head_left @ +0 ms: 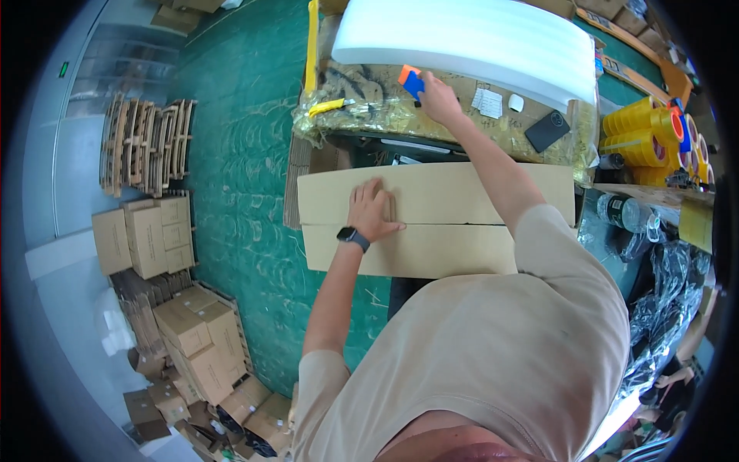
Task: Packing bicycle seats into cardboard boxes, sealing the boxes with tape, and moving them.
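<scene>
A long closed cardboard box lies in front of me with its two top flaps meeting along a seam. My left hand, a dark watch on its wrist, presses flat on the flaps near the seam. My right hand reaches past the box to the worktable and grips an orange and blue tape dispenser.
A thick roll of white foam sheet lies at the table's back. A black phone, a yellow-handled tool and yellow tape rolls are near. Stacked cartons and flattened cardboard sit on the green floor at left. Black bags lie at right.
</scene>
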`<state>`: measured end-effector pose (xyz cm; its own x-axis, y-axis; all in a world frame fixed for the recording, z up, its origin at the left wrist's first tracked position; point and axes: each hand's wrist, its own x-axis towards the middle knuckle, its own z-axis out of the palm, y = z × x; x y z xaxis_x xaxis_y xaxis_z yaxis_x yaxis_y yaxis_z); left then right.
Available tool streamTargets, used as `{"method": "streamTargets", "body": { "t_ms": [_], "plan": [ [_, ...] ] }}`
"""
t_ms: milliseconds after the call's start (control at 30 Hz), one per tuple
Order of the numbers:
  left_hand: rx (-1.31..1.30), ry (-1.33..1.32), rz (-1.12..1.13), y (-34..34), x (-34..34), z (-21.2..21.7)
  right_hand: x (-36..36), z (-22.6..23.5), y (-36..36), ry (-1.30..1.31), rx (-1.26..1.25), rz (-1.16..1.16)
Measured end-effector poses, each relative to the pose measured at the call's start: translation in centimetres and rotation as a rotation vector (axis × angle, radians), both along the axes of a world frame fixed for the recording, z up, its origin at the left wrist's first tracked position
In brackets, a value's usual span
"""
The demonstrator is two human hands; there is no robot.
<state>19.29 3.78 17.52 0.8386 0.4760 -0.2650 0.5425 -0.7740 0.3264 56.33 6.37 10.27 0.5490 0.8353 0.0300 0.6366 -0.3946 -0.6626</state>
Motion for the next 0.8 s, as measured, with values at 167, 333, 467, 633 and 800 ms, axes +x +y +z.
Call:
{"method": "streamTargets", "body": {
  "t_ms": [167, 333, 467, 633, 800],
  "plan": [
    [0.087, 0.012, -0.120, 2.4, -1.4, -1.7, -4.5, 7.4, -9.1, 0.419, 0.214, -0.073],
    [0.045, -0.099, -0.169, 3.3, -3.1, -2.0, -3.8, 9.5, -8.4, 0.794, -0.200, 0.103],
    [0.007, -0.152, -0.117, 2.6, -4.9, -3.2, -5.2, 4.9, 0.3, 0.914, -0.636, -0.009],
    [0.045, -0.151, -0.105, 2.5, -7.2, -3.4, -7.7, 2.7, 4.8, 0.952, -1.183, -0.102],
    [0.028, -0.152, -0.153, 2.8, -7.0, -3.9, -8.2, 11.6, 2.2, 0.960, -1.094, -0.156]
  ]
}}
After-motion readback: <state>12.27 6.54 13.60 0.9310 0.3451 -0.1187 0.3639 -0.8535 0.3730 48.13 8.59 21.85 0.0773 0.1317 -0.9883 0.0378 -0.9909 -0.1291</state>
